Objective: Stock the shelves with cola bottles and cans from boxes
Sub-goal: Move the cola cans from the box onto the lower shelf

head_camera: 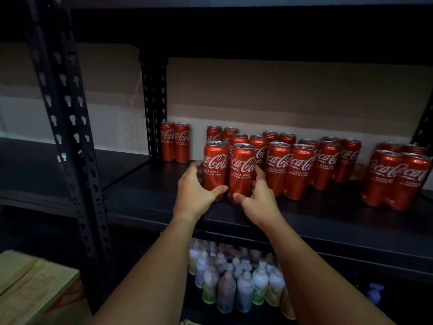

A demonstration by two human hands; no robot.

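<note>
Two tall red cola cans stand side by side at the front of the black shelf (164,207). My left hand (194,191) grips the left can (214,165) from its left side, thumb across the base. My right hand (257,195) grips the right can (241,170) from its right side, thumb under its front. Several more red cola cans (300,170) stand in pairs behind and to the right. A separate pair (175,141) stands by the rear post, and another group (396,177) stands at the far right.
A black perforated upright (68,127) rises at the left, and another post (154,106) stands behind. A cardboard box (35,289) sits at lower left. Several pale plastic bottles (234,277) fill the shelf below. The wall closes off the back.
</note>
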